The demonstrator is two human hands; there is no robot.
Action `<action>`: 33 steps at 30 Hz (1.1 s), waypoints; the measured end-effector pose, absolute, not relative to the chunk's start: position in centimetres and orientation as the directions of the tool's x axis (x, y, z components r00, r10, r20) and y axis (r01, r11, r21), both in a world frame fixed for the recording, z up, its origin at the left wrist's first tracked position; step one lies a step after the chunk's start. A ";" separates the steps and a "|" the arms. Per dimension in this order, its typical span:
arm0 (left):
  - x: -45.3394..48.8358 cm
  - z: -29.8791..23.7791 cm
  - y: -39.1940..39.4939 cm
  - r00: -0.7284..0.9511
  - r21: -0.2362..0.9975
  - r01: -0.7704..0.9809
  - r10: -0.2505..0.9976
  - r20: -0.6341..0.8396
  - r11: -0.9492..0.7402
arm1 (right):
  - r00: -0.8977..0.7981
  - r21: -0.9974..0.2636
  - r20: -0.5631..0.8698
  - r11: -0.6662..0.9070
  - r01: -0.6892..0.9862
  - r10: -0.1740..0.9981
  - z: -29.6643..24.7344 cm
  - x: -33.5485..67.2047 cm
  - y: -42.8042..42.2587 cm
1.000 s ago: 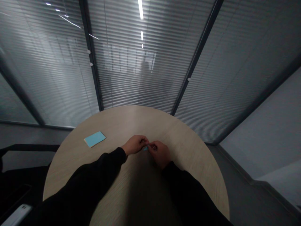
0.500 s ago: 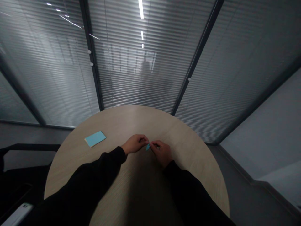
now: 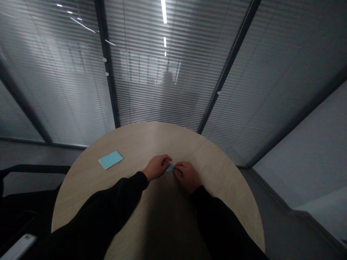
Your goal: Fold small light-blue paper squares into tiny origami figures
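Note:
My left hand (image 3: 157, 166) and my right hand (image 3: 187, 176) meet over the middle of a round wooden table (image 3: 222, 173). Both pinch a small light-blue piece of paper (image 3: 170, 167) between their fingertips, just above the tabletop. The fingers of both hands are curled closed around it, and most of the paper is hidden by them. Black sleeves cover both arms. A light-blue pad of paper (image 3: 110, 159) lies flat on the table to the left, well apart from my hands.
Glass walls with closed blinds and dark frames (image 3: 107, 68) stand right behind the table. A dark chair (image 3: 24, 191) sits at the left, and a white object (image 3: 16, 247) shows at the bottom left corner. Grey floor lies to the right.
My hands have stayed together over the same spot. The small blue piece has turned a little between my fingertips and shows slightly more. The view has shifted slightly.

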State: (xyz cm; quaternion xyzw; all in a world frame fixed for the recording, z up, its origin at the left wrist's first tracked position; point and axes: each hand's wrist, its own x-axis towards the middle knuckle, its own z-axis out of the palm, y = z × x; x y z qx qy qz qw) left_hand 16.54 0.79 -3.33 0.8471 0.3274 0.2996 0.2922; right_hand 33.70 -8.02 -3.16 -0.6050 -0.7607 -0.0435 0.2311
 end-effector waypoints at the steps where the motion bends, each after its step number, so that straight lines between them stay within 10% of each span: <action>1: 16.5 -3.3 0.5 0.597 0.680 0.386 0.731 0.332 -0.624 | -0.167 -0.175 0.404 0.255 0.951 0.899 -3.1 33.8 -8.2; 10: 14.5 -2.6 -2.5 0.750 0.214 0.495 0.538 0.386 -0.842 | -0.023 -0.161 0.458 0.109 0.981 0.888 -3.9 33.8 -9.6; 33: 18.7 -3.0 -0.3 0.621 0.310 0.597 0.671 0.406 -0.740 | 0.023 -0.141 0.445 0.045 0.989 0.895 -3.7 34.8 -6.9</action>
